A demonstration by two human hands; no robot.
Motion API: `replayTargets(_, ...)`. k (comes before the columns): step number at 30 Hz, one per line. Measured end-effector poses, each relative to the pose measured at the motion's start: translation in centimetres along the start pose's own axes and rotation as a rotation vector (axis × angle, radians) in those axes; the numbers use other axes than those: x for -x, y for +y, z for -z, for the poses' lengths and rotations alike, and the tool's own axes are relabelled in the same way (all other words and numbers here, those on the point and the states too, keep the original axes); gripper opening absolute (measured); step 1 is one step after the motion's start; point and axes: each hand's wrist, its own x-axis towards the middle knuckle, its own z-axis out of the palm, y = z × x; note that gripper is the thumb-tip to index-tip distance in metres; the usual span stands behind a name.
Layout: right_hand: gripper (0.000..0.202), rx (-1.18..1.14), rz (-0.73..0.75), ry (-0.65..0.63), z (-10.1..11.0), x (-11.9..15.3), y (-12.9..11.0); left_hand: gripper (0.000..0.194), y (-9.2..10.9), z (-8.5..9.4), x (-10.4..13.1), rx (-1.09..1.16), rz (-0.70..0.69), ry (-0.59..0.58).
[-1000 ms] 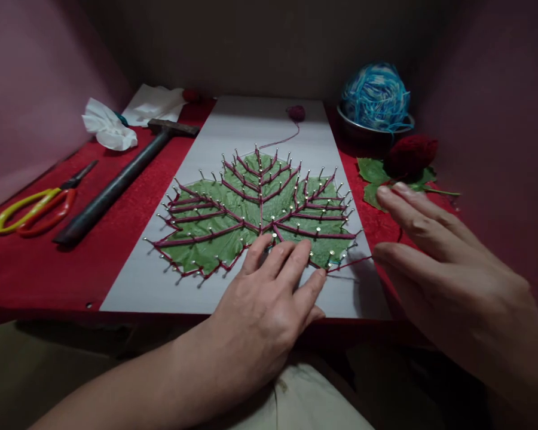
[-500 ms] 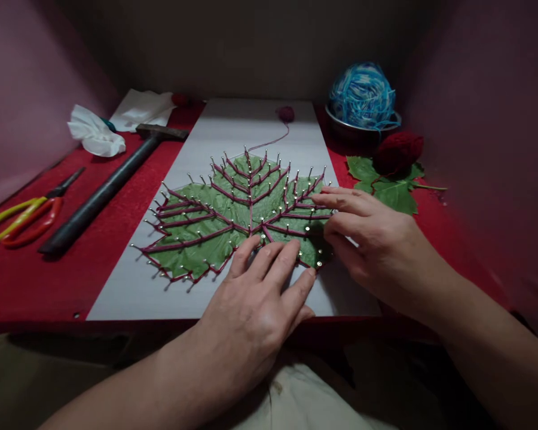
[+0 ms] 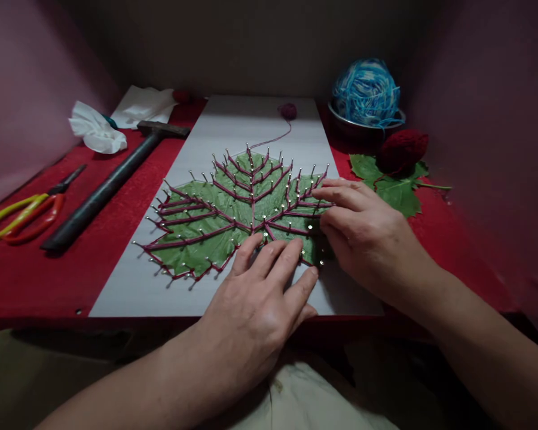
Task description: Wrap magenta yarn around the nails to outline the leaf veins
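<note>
A large green leaf [image 3: 192, 239] lies on a white board [image 3: 138, 286], ringed and studded with several small nails. Purple yarn [image 3: 197, 239] runs between nails along its veins, and dark red yarn [image 3: 161, 269] follows its lower left edge. My left hand [image 3: 260, 298] lies over the leaf's lower edge with its fingers spread, touching the board. At the leaf's right edge, my right hand [image 3: 367, 233] is closed with bent fingers; a bit of red yarn shows by its fingertips. The pinch itself is mostly hidden, and its shadow darkens the leaf's lower right.
On the red table [image 3: 27, 286] at left are a hammer [image 3: 112, 185], yellow-and-red scissors [image 3: 31, 212] and crumpled white tissue [image 3: 96, 131]. A small purple yarn ball [image 3: 289, 111] sits farther up the board. To the right, a metal bowl [image 3: 363, 126] holds blue yarn [image 3: 366, 92], near a red yarn ball [image 3: 402, 152] on another leaf [image 3: 399, 194].
My right hand has shifted slightly left and up along the leaf's right edge, fingers still bent. My left hand stays in place. The view has tilted a little.
</note>
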Motion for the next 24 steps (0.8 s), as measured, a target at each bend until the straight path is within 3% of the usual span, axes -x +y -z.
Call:
replayTargets(3, 0.017, -0.128, 0.055, -0.044, 0.5, -0.1, -1.4, 0.029, 0.0, 0.1, 0.0, 0.010, 0.010, -0.002)
replayTargets(7, 0.014, -0.234, 0.092, -0.110, 1.7, 2.3, -2.0, 0.029, -0.1, 0.2, 0.0, 0.009, 0.011, 0.000)
replayTargets(13, 0.019, -0.122, 0.124, 0.056, 1.2, 6.2, -0.8, 0.035, -0.2, 0.1, 0.2, 0.008, 0.000, -0.012)
replayTargets(18, 0.017, -0.082, 0.018, 0.137, 1.4, 5.1, -1.3, 0.035, -0.1, 0.1, 0.2, -0.004, 0.002, -0.012)
replayTargets(24, 0.014, -0.107, 0.053, 0.121, 1.6, 3.9, -2.0, 0.036, -0.1, 0.1, 0.1, -0.012, -0.008, -0.019)
